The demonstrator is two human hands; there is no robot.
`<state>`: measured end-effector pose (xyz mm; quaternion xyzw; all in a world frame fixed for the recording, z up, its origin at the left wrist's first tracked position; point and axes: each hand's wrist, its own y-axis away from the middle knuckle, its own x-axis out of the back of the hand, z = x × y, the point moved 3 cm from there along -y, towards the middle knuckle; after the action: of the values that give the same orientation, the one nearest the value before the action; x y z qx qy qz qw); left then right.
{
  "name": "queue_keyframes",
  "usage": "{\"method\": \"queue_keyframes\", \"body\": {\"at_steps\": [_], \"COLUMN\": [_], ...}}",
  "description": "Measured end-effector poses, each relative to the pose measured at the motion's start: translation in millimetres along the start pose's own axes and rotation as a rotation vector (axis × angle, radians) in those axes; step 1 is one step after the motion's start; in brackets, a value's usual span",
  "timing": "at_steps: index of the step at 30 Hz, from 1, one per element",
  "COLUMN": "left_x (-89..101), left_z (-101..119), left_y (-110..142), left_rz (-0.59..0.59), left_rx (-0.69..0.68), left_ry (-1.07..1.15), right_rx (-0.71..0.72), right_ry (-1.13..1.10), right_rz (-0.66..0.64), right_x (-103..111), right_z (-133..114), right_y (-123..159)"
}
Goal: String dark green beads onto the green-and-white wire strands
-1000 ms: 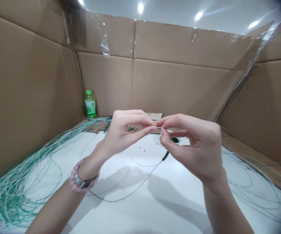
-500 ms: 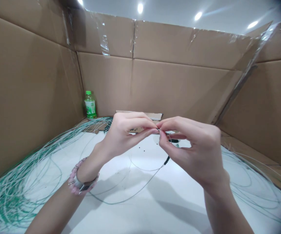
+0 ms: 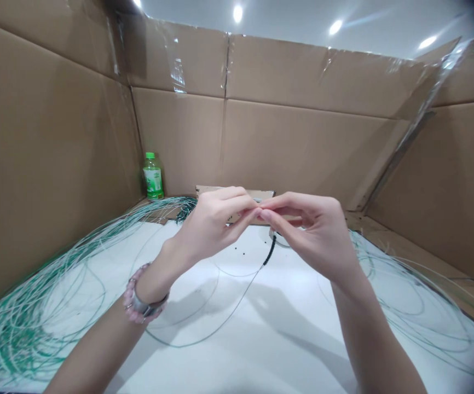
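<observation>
Beaded wire (image 3: 241, 299), thin and grey, rising from a long slack loop on the white tabletop (image 3: 290, 355) to the meeting point of both hands, near the middle of the scene. Only a short run of dark beads (image 3: 269, 251) threaded on it, just below the fingers, with most of its length bare and curving away to the near left. Left hand (image 3: 212, 224) and right hand (image 3: 306, 235) raised above the table, their fingertips (image 3: 259, 214) pressed close together in a tight pinch, the other fingers loosely curled. Whatever lies inside that pinch hidden, so no telling what is held. A few loose black beads (image 3: 241, 253) scattered on the table just beyond the hands. On the left wrist, a pink beaded bracelet (image 3: 132, 298). To either side, wide tangled spreads of green-and-white strands (image 3: 23, 328), untouched by either hand, with a dark clump of beads (image 3: 185, 212) at the far end of the left spread. Farther off, a green-capped plastic bottle (image 3: 152, 178) against corrugated cardboard walls (image 3: 302, 148).
</observation>
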<state>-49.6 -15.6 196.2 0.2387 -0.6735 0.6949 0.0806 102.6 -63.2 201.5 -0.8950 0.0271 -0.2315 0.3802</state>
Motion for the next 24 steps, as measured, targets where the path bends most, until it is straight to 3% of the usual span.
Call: {"method": "queue_keyframes", "body": {"at_steps": [9, 16, 20, 24], "left_x": [-5.7, -3.9, -11.8, -18.7], "left_z": [-5, -12, -18, -23], "left_y": [0, 1, 3, 5], "left_rz": [-0.034, -0.005, -0.085, -0.061], "left_rx": [0.011, 0.070, 0.128, 0.204], "left_ry": [-0.051, -0.080, 0.000, 0.061], "right_rx": [-0.100, -0.270, -0.270, -0.280], "right_ry": [-0.050, -0.032, -0.191, -0.242], "right_rz": [-0.063, -0.446, -0.314, -0.183], "right_x": [-1, 4, 5, -3], "right_z": [15, 30, 39, 49], "right_y": [-8, -12, -18, -21]}}
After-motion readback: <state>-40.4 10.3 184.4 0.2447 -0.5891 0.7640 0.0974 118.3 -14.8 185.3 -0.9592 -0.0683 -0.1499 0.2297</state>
